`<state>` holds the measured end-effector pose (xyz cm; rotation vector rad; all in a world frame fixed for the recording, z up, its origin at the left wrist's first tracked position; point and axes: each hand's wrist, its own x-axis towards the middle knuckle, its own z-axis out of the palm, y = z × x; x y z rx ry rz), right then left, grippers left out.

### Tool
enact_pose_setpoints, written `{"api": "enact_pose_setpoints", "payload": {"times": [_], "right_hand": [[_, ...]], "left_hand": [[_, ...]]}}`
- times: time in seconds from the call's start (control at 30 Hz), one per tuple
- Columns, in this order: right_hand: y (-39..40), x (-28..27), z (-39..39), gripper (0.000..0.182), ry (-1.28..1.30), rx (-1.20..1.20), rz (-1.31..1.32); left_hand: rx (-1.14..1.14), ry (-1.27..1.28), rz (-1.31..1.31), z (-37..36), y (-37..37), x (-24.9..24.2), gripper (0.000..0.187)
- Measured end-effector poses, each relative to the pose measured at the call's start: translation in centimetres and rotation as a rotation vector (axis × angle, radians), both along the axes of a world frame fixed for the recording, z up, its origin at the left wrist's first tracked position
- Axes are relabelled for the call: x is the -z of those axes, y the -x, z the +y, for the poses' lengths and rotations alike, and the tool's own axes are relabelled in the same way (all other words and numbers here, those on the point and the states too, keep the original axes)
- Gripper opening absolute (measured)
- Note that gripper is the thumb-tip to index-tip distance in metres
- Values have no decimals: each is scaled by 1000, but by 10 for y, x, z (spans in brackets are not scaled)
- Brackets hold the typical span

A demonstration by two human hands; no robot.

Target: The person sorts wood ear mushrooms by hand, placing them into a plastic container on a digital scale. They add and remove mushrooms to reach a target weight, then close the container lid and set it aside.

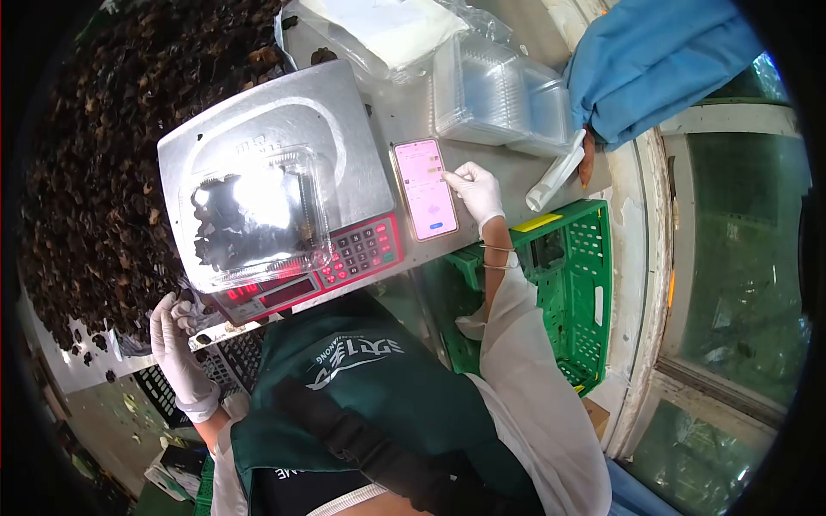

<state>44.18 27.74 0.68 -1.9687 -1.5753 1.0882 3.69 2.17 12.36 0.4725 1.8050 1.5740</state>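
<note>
My left hand (178, 348), in a white glove, is beside the front left corner of a weighing scale (348, 112). Its fingers are loosely bent and apart, with nothing visible in them. On the scale's metal plate lies a clear plastic box (318, 198) holding dark, dried-looking pieces (228, 228); glare hides part of it. The red-lit display (243, 294) is partly covered by the box, above a keypad (361, 249). My right hand (476, 193), also gloved, has its fingers bunched together, the tips touching the right edge of a phone (423, 193) with a lit pink screen.
A large heap of dark pieces (95, 172) covers the left of the table. Stacked clear boxes (482, 95) and white plastic wrapping (387, 30) stand at the back. Another person's blue sleeve (662, 69) reaches in at right. A green crate (594, 301) sits below my right arm.
</note>
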Motion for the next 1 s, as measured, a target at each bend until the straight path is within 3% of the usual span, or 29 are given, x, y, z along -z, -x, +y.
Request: {"api": "enact_pose_setpoints", "payload": {"times": [0.3,0.4,0.5,0.7,0.8,0.87,1.0], "right_hand": [[14,-17,-4,22,19,-28,-206],[-2,1,0,18,26,-34,-58],[-13,7,2,25,64,-75,78],[-7,-2,-1,11,69,-77,192],[-3,-5,0,14,77,-65,125],[7,-15,-1,19,62,-86,-123],[13,-20,-4,24,34,-79,-201]], "left_hand": [[21,4,-7,2,-5,0,30],[31,-14,-10,3,-5,2,27],[34,-21,-18,2,-4,4,27],[41,-19,-34,4,-5,0,27],[52,-26,-36,5,-5,-1,27],[52,-27,-52,4,-3,0,27],[62,-21,-47,3,-1,0,27]]}}
